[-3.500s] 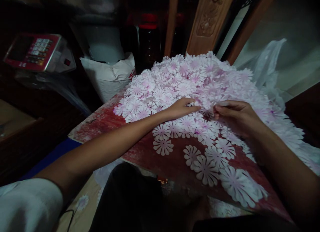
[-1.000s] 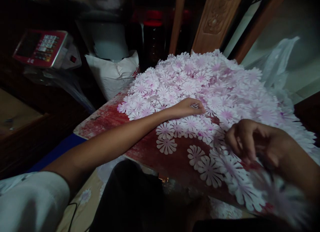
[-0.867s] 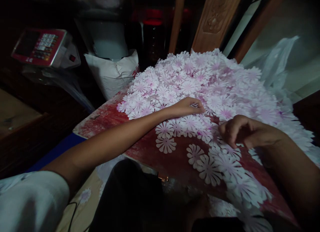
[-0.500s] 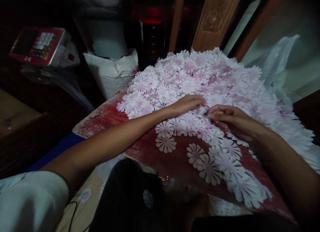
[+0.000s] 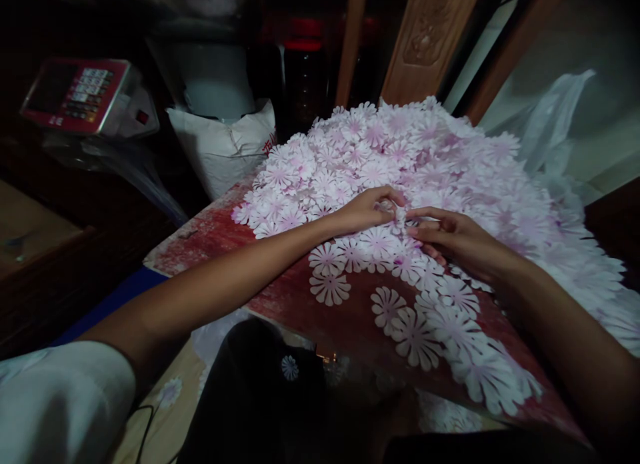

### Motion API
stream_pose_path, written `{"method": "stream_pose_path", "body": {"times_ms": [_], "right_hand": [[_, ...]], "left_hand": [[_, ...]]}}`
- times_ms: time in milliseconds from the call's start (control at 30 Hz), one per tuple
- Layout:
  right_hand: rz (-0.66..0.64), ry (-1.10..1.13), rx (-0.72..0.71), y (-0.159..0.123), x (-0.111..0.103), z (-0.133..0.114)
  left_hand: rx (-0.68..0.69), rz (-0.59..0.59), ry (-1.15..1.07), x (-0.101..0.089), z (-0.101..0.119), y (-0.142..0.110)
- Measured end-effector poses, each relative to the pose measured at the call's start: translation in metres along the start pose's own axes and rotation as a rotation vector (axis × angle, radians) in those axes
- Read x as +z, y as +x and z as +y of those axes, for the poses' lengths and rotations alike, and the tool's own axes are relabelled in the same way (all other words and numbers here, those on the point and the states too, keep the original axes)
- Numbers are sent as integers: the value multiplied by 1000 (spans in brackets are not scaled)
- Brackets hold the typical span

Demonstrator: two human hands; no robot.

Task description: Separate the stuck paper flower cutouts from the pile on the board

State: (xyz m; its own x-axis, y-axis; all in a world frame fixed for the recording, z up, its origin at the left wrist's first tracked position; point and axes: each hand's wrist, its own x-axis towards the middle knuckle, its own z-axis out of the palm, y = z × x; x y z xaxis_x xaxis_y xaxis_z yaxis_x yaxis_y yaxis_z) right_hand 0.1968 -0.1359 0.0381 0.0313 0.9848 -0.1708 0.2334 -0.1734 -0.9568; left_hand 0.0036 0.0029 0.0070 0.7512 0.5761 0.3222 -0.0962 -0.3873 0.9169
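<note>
My left hand (image 5: 370,209) rests over the front of a heap of white flower cutouts (image 5: 340,164) with pale purple centres. Its thumb and index finger are curled around a bunched white flower cutout (image 5: 401,217). From the other side, my right hand (image 5: 457,239) meets the same piece with thumb and index fingertips, its other fingers bent beneath. The exact contact of the fingertips is small and dim. Below the hands, loose flower cutouts (image 5: 330,287) lie flat on the red tabletop (image 5: 295,304), with an overlapping row (image 5: 460,331) toward the right front.
A red scale display (image 5: 75,94) stands at the far left. Behind the table are a white sack (image 5: 215,144) and a grey bucket (image 5: 215,81). Carved wood (image 5: 425,37) rises at the back, with a clear plastic bag (image 5: 555,131) on the right. One small cutout (image 5: 289,367) lies on dark clothing.
My left thumb and index finger have spread into a rounder curl, and a bunched white cutout now shows between the hands. My right fingertips have shifted slightly left.
</note>
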Motion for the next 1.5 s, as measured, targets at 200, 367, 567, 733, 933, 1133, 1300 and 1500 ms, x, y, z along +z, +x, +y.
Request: {"method": "stream_pose_path", "body": {"times_ms": [200,367,567,733,933,1133,1300,1500], "right_hand": [[11,-47,-7,0,6,-1],[2,-49,-46,3,9,-3],[-25,23,-65,1,6,-4],[-64,43,-90,3,6,-3],[-63,74,-140,3,5,1],[-54,98,-239,0,1,11],[-58,139,-285,5,1,18],[-70,168,-291,15,1,25]], "left_hand": [[51,-14,26,-3,-6,0],[9,7,77,0,1,-2],[-101,96,177,7,14,-7],[-151,149,168,11,22,-11],[-135,191,155,18,25,-13],[-160,208,162,19,26,-13],[-175,197,219,21,34,-14],[-196,159,305,24,32,-13]]}}
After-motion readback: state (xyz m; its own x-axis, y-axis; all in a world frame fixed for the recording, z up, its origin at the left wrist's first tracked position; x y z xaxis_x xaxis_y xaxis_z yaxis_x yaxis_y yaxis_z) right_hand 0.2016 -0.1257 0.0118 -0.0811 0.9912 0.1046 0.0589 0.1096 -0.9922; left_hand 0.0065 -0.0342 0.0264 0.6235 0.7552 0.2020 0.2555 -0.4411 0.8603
